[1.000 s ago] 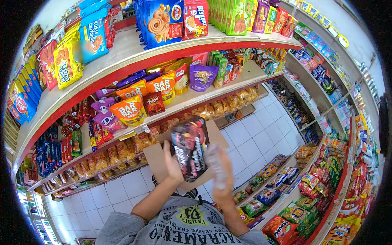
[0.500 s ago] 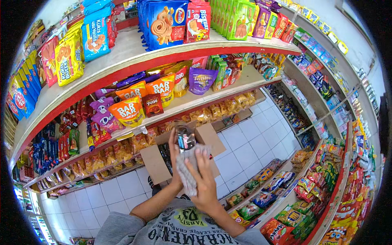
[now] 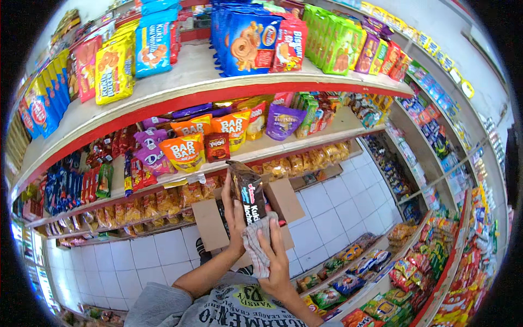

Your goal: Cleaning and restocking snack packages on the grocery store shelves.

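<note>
My left hand [image 3: 234,220] is closed round the left side of a dark brown cookie packet [image 3: 248,188], which tilts upright in front of me. A grey cloth [image 3: 256,248] lies against the packet's lower end. My right hand [image 3: 276,253] grips this cloth and presses it on the wrapper, fingers bent over it. Below the packet stands an open cardboard box [image 3: 287,203] with its flaps spread; dark things show inside, mostly hidden by my hands.
Ahead, a shelf with a red edge [image 3: 218,91] carries blue cookie packs [image 3: 249,46] and green packs [image 3: 333,41]. Beneath it sit orange snack pouches [image 3: 182,153]. White floor tiles [image 3: 332,196] surround the box. On the right, low racks hold colourful packets [image 3: 373,261].
The packet's brown front has turned into fuller view, with the cloth now lower on it. My head view has shifted, so the shelves appear lower and further right.
</note>
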Available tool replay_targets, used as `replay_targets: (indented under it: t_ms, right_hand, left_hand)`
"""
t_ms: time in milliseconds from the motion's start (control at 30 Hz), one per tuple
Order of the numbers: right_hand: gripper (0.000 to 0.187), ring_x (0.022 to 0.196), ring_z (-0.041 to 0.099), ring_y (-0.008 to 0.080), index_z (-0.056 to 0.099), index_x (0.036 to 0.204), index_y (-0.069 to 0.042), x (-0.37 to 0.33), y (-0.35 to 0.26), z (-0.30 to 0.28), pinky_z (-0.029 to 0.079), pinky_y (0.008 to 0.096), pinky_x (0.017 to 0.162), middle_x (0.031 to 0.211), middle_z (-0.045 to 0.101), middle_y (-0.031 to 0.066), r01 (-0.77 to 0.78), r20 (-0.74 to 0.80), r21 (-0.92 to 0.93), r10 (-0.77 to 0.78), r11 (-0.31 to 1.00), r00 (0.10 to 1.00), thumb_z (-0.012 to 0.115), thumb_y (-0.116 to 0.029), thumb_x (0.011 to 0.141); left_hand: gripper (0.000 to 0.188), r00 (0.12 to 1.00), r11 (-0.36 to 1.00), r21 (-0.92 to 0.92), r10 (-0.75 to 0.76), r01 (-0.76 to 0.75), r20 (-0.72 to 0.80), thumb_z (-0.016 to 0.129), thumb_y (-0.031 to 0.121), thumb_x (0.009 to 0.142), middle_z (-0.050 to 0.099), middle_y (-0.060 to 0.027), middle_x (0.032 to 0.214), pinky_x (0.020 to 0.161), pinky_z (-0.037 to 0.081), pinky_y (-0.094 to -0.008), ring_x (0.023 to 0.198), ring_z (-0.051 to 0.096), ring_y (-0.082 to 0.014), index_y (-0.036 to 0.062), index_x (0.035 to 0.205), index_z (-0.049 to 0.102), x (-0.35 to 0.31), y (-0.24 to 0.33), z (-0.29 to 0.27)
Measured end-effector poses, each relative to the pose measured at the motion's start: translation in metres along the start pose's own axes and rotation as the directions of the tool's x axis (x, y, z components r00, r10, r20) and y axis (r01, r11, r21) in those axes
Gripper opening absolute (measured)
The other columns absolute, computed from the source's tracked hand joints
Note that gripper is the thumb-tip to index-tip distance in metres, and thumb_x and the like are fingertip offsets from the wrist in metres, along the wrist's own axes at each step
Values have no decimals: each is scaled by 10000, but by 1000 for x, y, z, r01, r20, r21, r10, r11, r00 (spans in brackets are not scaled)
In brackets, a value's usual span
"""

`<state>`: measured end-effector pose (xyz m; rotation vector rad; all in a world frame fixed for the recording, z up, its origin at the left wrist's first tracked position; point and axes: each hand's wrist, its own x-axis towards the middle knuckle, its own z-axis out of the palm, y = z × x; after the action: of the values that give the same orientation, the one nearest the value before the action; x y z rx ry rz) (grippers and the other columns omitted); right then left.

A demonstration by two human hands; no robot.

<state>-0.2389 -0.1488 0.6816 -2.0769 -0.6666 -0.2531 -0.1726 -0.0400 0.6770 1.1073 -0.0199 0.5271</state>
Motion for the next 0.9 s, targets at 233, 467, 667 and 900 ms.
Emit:
replay_targets:
  t_ms: [233,467,667,900]
  right_hand:
    - [522,1309,248,364,328,1344,0,56,2,-4,230,407,1046,1418,217,245,113,-163,233,-76,966,984,461,-52,842]
    - [739,1284,276,404,268,1351,21,31,10,39,262,414,1031,1382,256,275,36,-27,226,-31,974,999,636,-33,714]
    - [585,1083,461,182,342,1270,51,56,15,37,379,304,913,1226,456,132,-193,-49,634,288,749,956,622,12,758]
    - [513,1168,415,185,348,1281,44,87,-5,69,300,303,992,1276,433,109,-199,38,845,316,497,948,560,-41,821]
  left_hand:
    - [562,959,755,604,275,-256,62,376,362,928,285,-220,1312,1026,203,-386,1235,285,-341,17,1364,294,-23,-13,-23]
    - [502,939,743,647,322,-170,-124,377,310,933,299,-209,1312,1038,189,-388,1242,283,-327,13,1337,350,4,19,-47]
    - [536,960,886,384,280,-260,5,448,180,901,386,-144,1285,1004,271,-359,1182,384,-258,3,1367,250,10,43,-78]
    - [660,883,812,-346,-437,470,174,322,549,894,503,-129,1221,906,450,-394,1074,533,-245,33,1305,345,31,41,-128]
